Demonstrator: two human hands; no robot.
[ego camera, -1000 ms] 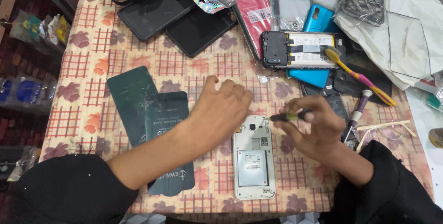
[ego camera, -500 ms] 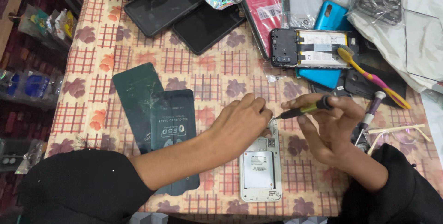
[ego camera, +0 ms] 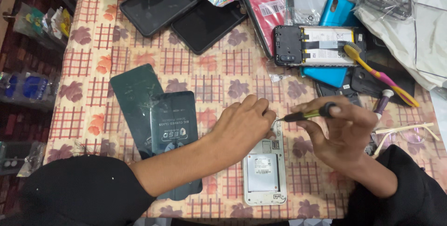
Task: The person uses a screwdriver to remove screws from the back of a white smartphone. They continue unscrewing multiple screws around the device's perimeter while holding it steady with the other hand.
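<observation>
A white phone with its back cover off lies face down on the patterned tablecloth near the front edge. My left hand rests on its upper part, fingers pinched together at the top corner. My right hand grips a small yellow-and-black screwdriver held nearly level, its tip pointing left and meeting my left fingertips above the phone's top edge. What the left fingers pinch is too small to tell.
Two dark green flat packets lie left of the phone. Behind stand an opened black phone with its battery showing, a yellow-pink toothbrush, black phones, several phone cases and eyeglasses at right.
The view has drawn closer. My left hand has slid from beside the phone onto its top corner, and my right hand has brought the screwdriver tip to those fingertips.
</observation>
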